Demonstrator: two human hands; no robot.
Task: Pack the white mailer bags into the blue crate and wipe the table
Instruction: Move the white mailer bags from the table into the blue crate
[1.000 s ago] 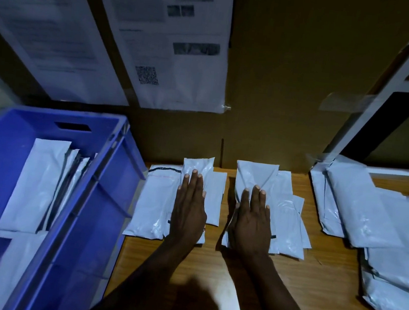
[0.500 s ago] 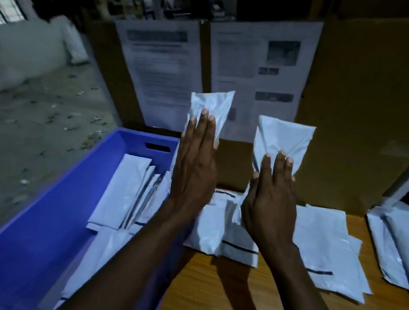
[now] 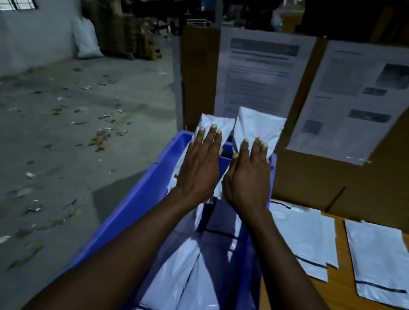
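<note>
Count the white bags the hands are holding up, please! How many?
2. The left bag is held by the left hand, the right bag by the right hand, both over the blue crate. More could be hidden stacked behind them.

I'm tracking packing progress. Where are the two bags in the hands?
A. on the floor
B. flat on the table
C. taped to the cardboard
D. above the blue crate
D: the left hand holds the left bag and the right hand the right bag, both in the air over the crate.
</note>
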